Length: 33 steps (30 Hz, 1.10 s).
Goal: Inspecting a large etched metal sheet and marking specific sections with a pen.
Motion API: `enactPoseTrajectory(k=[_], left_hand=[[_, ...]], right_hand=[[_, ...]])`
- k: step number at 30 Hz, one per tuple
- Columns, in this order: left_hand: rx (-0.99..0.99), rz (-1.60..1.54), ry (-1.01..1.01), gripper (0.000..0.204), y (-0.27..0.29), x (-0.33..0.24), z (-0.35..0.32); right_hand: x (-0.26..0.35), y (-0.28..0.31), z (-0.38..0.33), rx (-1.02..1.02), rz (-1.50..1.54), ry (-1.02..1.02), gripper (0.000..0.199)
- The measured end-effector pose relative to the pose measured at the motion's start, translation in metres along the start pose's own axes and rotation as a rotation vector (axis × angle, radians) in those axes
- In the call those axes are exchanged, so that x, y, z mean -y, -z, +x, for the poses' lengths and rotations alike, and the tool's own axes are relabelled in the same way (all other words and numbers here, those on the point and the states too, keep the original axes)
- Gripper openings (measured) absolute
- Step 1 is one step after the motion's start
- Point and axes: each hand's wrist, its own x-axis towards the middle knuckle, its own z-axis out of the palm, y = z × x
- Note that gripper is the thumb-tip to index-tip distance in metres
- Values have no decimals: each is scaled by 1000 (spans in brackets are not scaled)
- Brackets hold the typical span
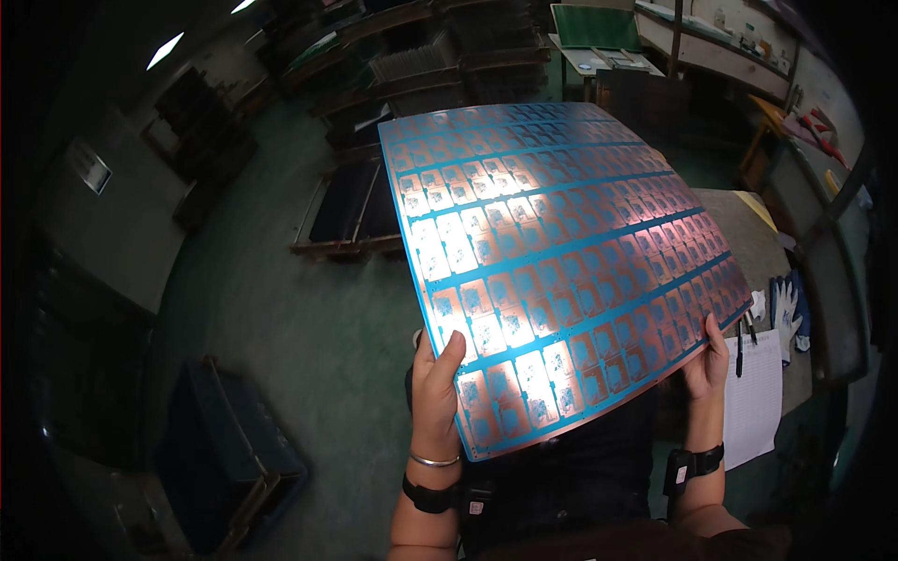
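Observation:
A large circuit board panel (561,271), copper-coloured with blue bands and rows of repeated small board patterns, is held up tilted in front of me. My left hand (435,388) grips its lower left edge, thumb on the face and the other fingers hidden behind. My right hand (708,360) holds the lower right edge, its thumb against the rim and its remaining fingers mostly out of sight underneath. Bright light glares off the panel's left and lower parts. The far edge of the panel touches neither hand.
To the right stands a table (739,210) with a printed sheet (756,402), a pen (739,351) and white-and-blue gloves (786,313). A dark blue bin-like cart (220,458) is on the floor at lower left. Racks (346,206) with dark panels stand beyond.

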Motion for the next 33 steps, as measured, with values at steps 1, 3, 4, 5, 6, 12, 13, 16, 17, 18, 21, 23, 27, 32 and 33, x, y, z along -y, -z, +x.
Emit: enactPoseTrajectory(k=[1,3,4,5,6,12,13,16,17,18,21,23,27,32,33], left_hand=[[11,-9,2,33,2,1,1],[9,-6,2,34,3,1,2],[8,-5,-3,34,4,0,1],[5,-3,-4,34,5,0,1],[2,0,-5,35,6,-1,1],[15,-24,5,40,9,5,5],[24,-9,3,36,8,2,4],[5,7,-2,37,13,4,4],[8,4,3,37,13,5,5],[-2,20,-4,37,14,4,6],[-4,-13,-4,37,16,0,5],[-9,-57,-2,36,25,-4,7],[-73,-22,72,41,38,-5,5],[-260,127,-129,37,18,11,4],[-299,186,-217,35,17,14,4]], right_hand=[[1,-1,0,6,-1,-11,41],[0,0,0,10,-2,-24,41],[0,-1,0,18,3,-27,42],[0,-1,1,26,8,-30,42],[-1,-2,0,26,9,-33,42],[-1,0,0,20,22,-22,41],[-1,-1,-1,21,26,-26,40],[-1,-2,-3,24,20,-26,39],[0,-1,-4,26,10,-19,39],[0,0,-4,23,5,-14,39],[-1,7,-4,49,-10,-2,37],[2,8,-3,129,15,13,35],[-5,-5,-6,161,-66,50,36],[-16,-10,-11,100,-98,41,45],[-16,-12,-13,95,-104,49,45]])
